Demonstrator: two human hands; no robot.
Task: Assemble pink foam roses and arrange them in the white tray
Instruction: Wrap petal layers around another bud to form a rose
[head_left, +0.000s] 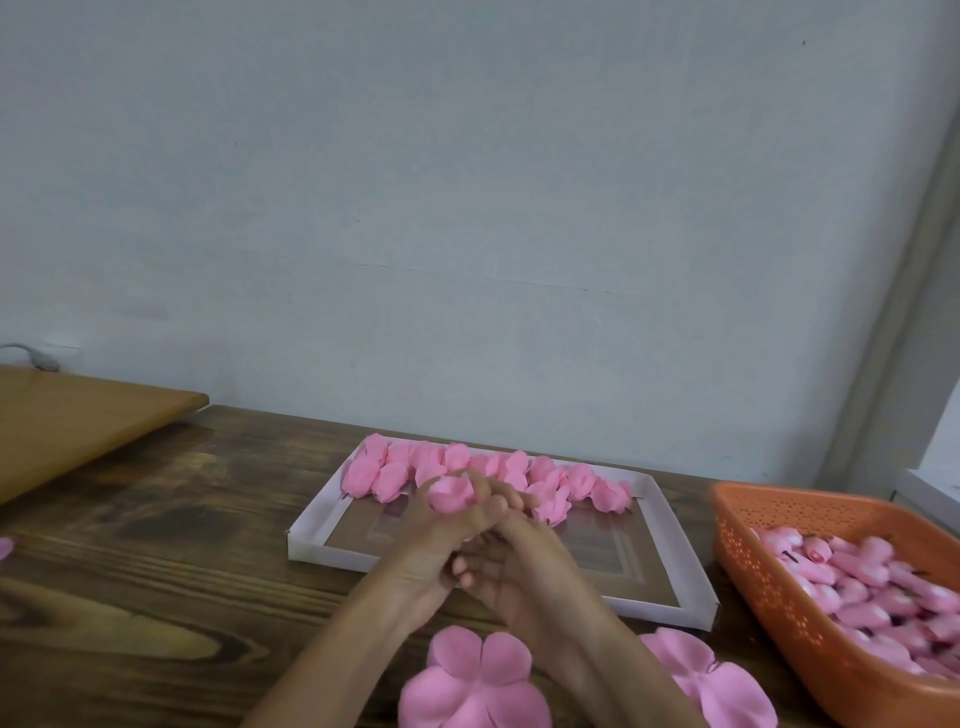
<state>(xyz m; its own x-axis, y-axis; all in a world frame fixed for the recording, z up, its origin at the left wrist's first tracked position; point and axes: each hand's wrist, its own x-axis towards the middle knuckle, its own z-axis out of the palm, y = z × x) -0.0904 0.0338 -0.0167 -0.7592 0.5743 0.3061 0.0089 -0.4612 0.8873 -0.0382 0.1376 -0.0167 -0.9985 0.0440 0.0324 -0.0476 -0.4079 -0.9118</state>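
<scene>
If the hold on the foam rose (451, 494) slackens: my guess is that the wrapped petals would spring apart, as foam tends to flatten, and the bloom would fall short of its place.
Where the rose is: raised over the white tray (691, 597), just at the 6 o'clock side of the row, not yet set down.
Risk to the row: finished roses (592, 480) line the tray's 12 o'clock edge. The fingers are close against them, so a hasty set-down could nudge neighbours out of line.
Risk below the wrists: flat petal pieces (478, 680) lie at 6 o'clock of the tray, under both forearms. A dropped wrist could drag them across the wooden table (156, 545).
Left hand (431, 535): comes in from 7 o'clock, fingers curled round the rose and holding it up.
Right hand (524, 566): comes in from 5 o'clock, pressed against the left, with its upper fingertips at the rose's 3 o'clock side. Whether it pinches the rose or only steadies it cannot be told.
Orange basket (769, 587): at 3 o'clock of the tray, full of pink buds, well apart from both hands and at little risk.
</scene>
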